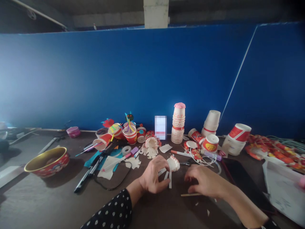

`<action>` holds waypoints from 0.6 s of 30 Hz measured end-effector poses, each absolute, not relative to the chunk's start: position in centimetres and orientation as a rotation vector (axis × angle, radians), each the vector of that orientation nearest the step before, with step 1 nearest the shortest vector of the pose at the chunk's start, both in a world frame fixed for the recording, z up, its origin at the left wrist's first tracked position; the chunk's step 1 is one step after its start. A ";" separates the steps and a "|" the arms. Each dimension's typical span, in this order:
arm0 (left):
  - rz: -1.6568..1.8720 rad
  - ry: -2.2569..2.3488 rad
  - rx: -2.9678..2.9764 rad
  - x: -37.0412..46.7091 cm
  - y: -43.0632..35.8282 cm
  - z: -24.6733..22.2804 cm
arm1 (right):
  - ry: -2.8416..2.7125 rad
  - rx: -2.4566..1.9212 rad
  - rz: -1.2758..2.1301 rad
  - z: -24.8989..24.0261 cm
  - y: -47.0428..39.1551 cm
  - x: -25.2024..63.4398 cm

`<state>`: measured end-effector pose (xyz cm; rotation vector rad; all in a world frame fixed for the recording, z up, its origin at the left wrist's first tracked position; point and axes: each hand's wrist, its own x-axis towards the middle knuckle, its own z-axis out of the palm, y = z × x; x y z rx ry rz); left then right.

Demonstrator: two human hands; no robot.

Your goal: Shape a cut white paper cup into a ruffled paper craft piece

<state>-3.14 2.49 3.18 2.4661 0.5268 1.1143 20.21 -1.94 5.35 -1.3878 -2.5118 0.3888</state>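
Cut paper cup, on worktop between hands; curled edge, straight strips alongside. Left hand: fingers curved, thumb apart, just over strips, no pinch visible. Right hand: fingers loosely bent, parted from thumb, nothing visibly gripped; thin stick just below. Risks, as judged: strips tearing if tugged; stick rolling if nudged. Containers: gold-lined bowl, contents unclear; red-and-white cup, coloured strands inside; cup stack, nested.
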 end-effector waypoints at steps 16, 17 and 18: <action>0.524 0.600 2.953 -2.7 2.5 1.0 | -2.552 -1.496 0.424 4.7 -2.0 19.7; 0.521 0.615 2.967 -2.6 2.3 1.0 | -2.521 -1.502 0.402 4.5 -2.0 19.6; 0.521 0.635 2.979 -2.5 2.1 1.0 | -2.484 -1.505 0.382 4.3 -2.0 19.5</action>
